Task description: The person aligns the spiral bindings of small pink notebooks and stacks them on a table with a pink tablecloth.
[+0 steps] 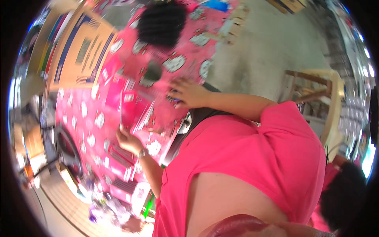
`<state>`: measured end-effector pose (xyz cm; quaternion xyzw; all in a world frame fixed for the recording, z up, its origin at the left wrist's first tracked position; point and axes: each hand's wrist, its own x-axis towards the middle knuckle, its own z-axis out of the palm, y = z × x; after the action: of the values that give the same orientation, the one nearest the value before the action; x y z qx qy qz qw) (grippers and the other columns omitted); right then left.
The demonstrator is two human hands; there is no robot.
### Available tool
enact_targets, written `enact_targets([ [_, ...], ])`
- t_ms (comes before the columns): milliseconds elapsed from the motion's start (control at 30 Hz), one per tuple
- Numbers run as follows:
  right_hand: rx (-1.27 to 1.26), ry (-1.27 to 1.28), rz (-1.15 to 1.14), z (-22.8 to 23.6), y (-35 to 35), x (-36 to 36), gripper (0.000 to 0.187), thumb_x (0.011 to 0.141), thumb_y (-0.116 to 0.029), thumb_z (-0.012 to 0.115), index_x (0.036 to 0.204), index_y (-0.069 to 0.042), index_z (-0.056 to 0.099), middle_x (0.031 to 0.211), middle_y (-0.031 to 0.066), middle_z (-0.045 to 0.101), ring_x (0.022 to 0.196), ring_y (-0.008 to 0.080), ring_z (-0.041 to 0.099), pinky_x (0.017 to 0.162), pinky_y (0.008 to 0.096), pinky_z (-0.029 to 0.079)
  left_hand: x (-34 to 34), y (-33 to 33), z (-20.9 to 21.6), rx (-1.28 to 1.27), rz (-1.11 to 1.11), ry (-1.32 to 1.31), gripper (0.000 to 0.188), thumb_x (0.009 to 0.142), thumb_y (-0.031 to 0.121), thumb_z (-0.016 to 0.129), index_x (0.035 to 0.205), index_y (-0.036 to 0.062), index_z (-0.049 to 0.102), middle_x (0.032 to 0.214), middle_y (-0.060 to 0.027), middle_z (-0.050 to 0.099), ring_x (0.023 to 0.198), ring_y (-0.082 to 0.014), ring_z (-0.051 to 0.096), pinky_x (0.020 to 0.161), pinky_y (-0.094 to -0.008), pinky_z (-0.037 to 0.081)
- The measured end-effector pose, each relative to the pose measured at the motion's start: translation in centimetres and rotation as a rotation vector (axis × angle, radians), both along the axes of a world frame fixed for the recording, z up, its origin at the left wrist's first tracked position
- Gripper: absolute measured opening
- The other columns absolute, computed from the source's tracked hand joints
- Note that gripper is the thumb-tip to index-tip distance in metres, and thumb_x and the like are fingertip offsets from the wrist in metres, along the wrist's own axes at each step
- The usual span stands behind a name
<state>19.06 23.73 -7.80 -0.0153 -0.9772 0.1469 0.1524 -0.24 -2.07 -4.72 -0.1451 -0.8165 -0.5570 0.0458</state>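
Your left hand [129,140], with a wristwatch [143,153] at its wrist, has its thumb and fingertips pinched on the near left edge of a flat pink packet [134,108]. That packet is in front of you, forward of your left hand and to the left of your right one, over a pink tablecloth [89,123] printed with white cartoon faces; blur hides whether it touches the cloth. Your right hand [189,93] is palm down with its fingers spread and bent, over a small dark and blue object [173,98]; you can't tell from this view whether the fingers grip it or only rest on it. Nearer you on the left, more pink packs [120,158] lie on the cloth. A large cardboard carton [81,57] with blue bands is beyond your left hand, and another person's dark-haired head [162,24] is across from you. On your right is a wooden stool [312,81].
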Motion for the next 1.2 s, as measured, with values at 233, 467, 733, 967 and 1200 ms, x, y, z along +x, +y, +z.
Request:
enact_targets([
  [233,-0.564,0.234,-0.085,1.7,-2.6,-3.5,0.044,0.079,-0.018,0.072,0.118,-0.002,0.061,0.106,0.0147,0.060,0.101,0.0341,0.056,0.091,0.0441,0.044,0.6,2.8,-0.1,0.258,-0.043,0.096,0.016,0.093,0.006,0.064,0.106,-0.0036,0.063,0.085,-0.0096,0.067,0.076,-0.0136,0.064,0.065,-0.0262,0.056],
  [467,-0.446,0.425,0.164,5.7,-8.4,-9.7,0.045,0.075,-0.019,0.074,0.117,-0.007,0.064,0.105,0.0097,0.059,0.100,0.0304,0.053,0.092,0.0434,0.045,0.2,2.4,-1.4,0.206,-0.142,0.073,0.013,0.092,-0.001,0.061,0.104,-0.0055,0.065,0.088,-0.0071,0.070,0.077,-0.0101,0.066,0.069,-0.0258,0.055],
  [733,-0.086,0.265,0.117,6.8,-9.8,-9.7,0.041,0.077,-0.022,0.071,0.117,-0.012,0.065,0.109,0.0038,0.058,0.105,0.0260,0.052,0.095,0.0427,0.041,0.0,1.8,-2.2,0.037,-0.034,0.209,0.022,0.081,-0.001,0.069,0.103,0.0005,0.071,0.080,-0.0093,0.070,0.070,-0.0124,0.065,0.065,-0.0279,0.052],
  [967,-1.127,-0.319,0.172,6.5,-8.7,-10.0,0.033,0.090,-0.025,0.066,0.111,0.000,0.064,0.092,0.0146,0.069,0.082,0.0173,0.066,0.072,0.0307,0.051,1.7,1.9,-0.3,-0.123,0.045,0.333,0.017,0.080,0.002,0.070,0.097,0.0029,0.072,0.077,-0.0106,0.068,0.063,-0.0178,0.064,0.060,-0.0302,0.050],
  [1200,-0.400,-0.017,-0.003,3.1,-1.1,-2.4,0.035,0.083,-0.023,0.071,0.113,-0.007,0.061,0.104,0.0118,0.064,0.095,0.0308,0.062,0.086,0.0410,0.048,1.3,-8.5,11.0,-0.263,0.194,0.410,0.015,0.082,0.000,0.061,0.092,0.0056,0.070,0.086,-0.0103,0.070,0.073,-0.0212,0.066,0.065,-0.0320,0.051],
])
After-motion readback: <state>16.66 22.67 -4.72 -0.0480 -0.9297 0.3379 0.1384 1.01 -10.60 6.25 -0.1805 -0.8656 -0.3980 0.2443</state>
